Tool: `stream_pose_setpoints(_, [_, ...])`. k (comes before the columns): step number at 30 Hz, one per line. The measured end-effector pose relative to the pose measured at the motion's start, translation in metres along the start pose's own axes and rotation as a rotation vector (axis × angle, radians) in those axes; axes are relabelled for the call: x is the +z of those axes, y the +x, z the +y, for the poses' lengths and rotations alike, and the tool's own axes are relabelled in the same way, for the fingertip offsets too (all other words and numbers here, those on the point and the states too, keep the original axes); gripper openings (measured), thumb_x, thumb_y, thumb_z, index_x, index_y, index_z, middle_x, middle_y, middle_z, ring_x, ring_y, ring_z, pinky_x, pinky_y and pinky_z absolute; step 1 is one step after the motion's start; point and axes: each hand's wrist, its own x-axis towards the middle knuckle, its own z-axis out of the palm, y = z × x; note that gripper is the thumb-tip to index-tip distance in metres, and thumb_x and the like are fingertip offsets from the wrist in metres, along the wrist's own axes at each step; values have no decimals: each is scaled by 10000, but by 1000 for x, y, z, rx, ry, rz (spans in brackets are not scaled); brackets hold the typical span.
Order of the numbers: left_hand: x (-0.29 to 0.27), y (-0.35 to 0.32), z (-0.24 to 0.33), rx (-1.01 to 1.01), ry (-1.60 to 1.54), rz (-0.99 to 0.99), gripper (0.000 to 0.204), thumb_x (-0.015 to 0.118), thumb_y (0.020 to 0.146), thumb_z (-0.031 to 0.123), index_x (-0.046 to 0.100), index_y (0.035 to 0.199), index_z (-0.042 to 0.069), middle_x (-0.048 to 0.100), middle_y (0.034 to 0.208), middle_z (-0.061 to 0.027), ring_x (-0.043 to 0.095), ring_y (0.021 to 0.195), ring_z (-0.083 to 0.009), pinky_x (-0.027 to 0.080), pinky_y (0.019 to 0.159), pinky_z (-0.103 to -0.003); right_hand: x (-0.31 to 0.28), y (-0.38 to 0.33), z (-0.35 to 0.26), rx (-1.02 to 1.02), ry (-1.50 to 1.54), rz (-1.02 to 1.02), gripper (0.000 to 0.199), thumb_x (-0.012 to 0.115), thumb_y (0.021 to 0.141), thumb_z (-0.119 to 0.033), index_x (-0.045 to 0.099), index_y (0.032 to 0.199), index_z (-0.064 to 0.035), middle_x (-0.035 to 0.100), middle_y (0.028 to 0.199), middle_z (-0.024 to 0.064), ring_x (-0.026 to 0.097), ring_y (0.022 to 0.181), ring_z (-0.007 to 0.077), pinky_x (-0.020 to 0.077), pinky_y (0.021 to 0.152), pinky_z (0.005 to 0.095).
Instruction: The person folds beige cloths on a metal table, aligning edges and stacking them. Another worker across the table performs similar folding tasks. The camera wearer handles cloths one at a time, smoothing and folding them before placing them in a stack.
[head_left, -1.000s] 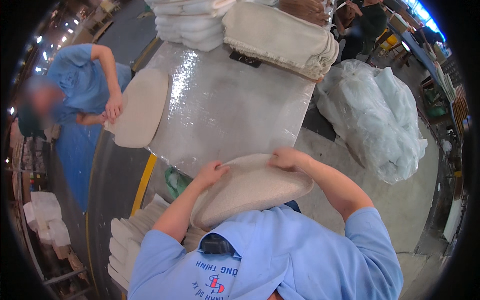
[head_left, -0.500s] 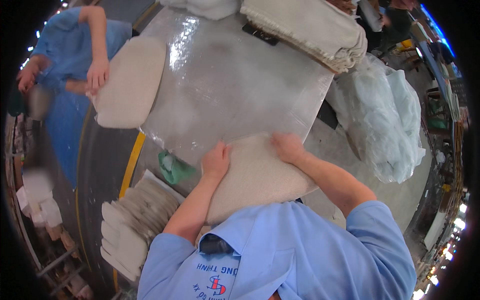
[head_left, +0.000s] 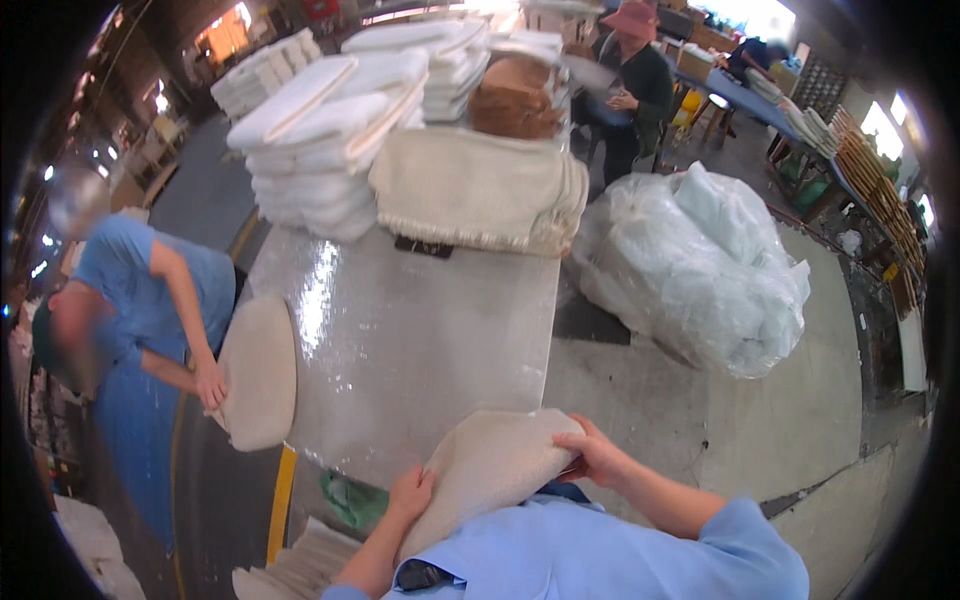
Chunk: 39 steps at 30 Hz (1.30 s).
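Close against my body, at the near edge of the table (head_left: pixel 430 330), is a beige fabric-covered cushion (head_left: pixel 490 465), slightly bent and tilted. My left hand (head_left: pixel 411 493) closes on its left edge. Around the far right corner, my right hand (head_left: pixel 594 452) grips with the thumb on top and the fingers underneath. The cushion's underside and near end are hidden. At the table's left side, a person in blue (head_left: pixel 165 290) has both hands at the edge of another beige cushion (head_left: pixel 262 375).
White cushion pads (head_left: pixel 310 185) are stacked at the far left, beside a pile of beige fabric covers (head_left: pixel 475 185) and brown fabric (head_left: pixel 515 95). A large clear plastic bundle (head_left: pixel 700 270) stands right. Green plastic (head_left: pixel 355 500) and stacked beige pieces (head_left: pixel 300 565) lie lower left.
My view has lifted toward the far end of the table. The cushion has gone from lying flat to tilted and bent, and my right hand has shifted round its far right corner.
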Motion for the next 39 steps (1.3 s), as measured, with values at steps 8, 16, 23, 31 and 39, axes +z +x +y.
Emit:
stream_pose_setpoints(8, [-15,32,12,-146,-295,290,492,491,1085,407,615,1253,-38,684,1261,-247,637,1206,-408,478,1030,-441,45,21,-76,-340,325,60,875,814,839,-276,361,1569,-110,594,1366,118,613,1206,241,541,881,411])
stream_pose_setpoints(16, [-14,10,72,298,-1561,359,543,482,1118,430,474,1480,25,554,1474,-126,511,1366,-293,420,1135,-451,92,-24,-51,-899,-407,-234,775,841,861,-292,497,1517,-67,661,1370,145,606,1309,278,470,1086,415])
stream_pose_setpoints(23, [-73,-15,-4,171,-1801,-435,898,494,1009,725,409,1589,45,484,1605,-135,462,1470,-285,402,1189,-466,85,-84,-97,-788,-1217,-260,588,824,843,-291,631,1343,-50,732,1184,175,690,1129,353,538,959,445])
stream_pose_setpoints(31, [-107,36,-56,-249,-700,-813,778,786,938,503,551,1494,12,666,1399,-129,672,1186,-245,512,1051,-355,127,-65,-60,-1183,-1857,-442,545,753,783,-191,620,1298,-76,656,1055,110,650,1047,324,522,917,458])
stream_pose_setpoints(39, [-60,73,-12,99,27,-648,396,741,978,320,722,1249,33,764,1137,-90,703,984,-213,549,851,-397,152,-31,16,-1083,-1964,-395,519,764,772,-187,648,1265,-71,647,1162,95,621,1175,297,517,964,430])
